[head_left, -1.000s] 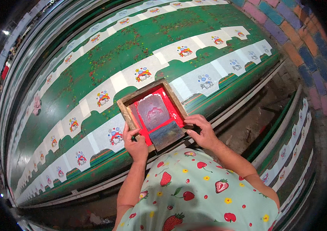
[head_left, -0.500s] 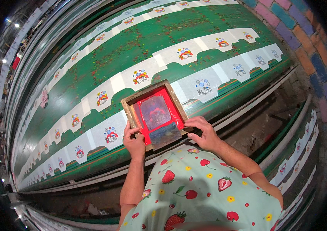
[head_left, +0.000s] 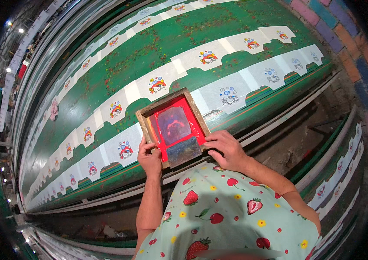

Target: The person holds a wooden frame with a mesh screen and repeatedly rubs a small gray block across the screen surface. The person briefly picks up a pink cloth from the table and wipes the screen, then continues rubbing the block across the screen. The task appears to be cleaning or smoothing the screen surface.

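A wooden screen-printing frame (head_left: 198, 112) lies tilted over the near row of white fabric pieces, its mesh edged with wet red ink and a see-through window (head_left: 174, 125) in the middle. A dark, flat squeegee blade (head_left: 185, 151) rests inside at the near end. My left hand (head_left: 150, 158) is closed on the frame's near left corner, fingers curled over the wood. On the right side, my right hand (head_left: 226, 149) grips the near corner with its fingers along the edge and thumb below. Whatever fabric lies under the frame is mostly hidden.
A long green table (head_left: 123, 65) carries rows of white cut fabric (head_left: 231, 96) with small colourful cartoon prints. A pink crumpled cloth (head_left: 54, 110) lies at the left. A metal rail (head_left: 275, 123) runs along the near edge. Another printed row (head_left: 335, 182) stands at the lower right.
My right hand has come in slightly against the frame's edge, its fingers closer together. The frame and my left hand are almost where they were; the view has shifted a little.
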### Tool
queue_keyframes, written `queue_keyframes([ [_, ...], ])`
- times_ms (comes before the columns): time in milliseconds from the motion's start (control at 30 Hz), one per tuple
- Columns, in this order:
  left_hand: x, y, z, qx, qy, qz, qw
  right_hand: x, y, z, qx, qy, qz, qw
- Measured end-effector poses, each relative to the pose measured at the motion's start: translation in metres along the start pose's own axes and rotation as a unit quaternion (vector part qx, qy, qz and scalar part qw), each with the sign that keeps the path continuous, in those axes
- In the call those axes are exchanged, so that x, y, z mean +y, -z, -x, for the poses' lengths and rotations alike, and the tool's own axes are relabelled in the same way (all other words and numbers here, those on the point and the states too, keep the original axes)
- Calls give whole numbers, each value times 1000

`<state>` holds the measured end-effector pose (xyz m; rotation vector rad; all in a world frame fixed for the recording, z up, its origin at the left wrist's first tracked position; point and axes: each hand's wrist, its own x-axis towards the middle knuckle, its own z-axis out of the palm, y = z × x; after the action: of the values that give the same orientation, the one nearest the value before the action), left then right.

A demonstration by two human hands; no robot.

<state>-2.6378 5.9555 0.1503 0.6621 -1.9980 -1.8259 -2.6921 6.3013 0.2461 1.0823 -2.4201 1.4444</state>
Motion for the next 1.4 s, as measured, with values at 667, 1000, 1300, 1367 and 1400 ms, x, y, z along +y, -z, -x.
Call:
queue_keyframes([
  [667, 7, -12, 5, 26, -36, 32, 998, -15, -31, -122, -350, 89, 168, 917],
  [1000, 11, -14, 7, 19, -86, -2, 996, 40, -66, -205, -198, 52, 201, 958],
  [1300, 18, -12, 9, 6, -91, -24, 996, 15, -68, -156, -193, 65, 210, 956],
  [1367, 17, -13, 8, 3, -87, -18, 996, 0, -68, -137, -199, 61, 220, 953],
  [1400, 17, -13, 8, 2, -83, -13, 996, -7, -67, -128, -192, 60, 213, 956],
])
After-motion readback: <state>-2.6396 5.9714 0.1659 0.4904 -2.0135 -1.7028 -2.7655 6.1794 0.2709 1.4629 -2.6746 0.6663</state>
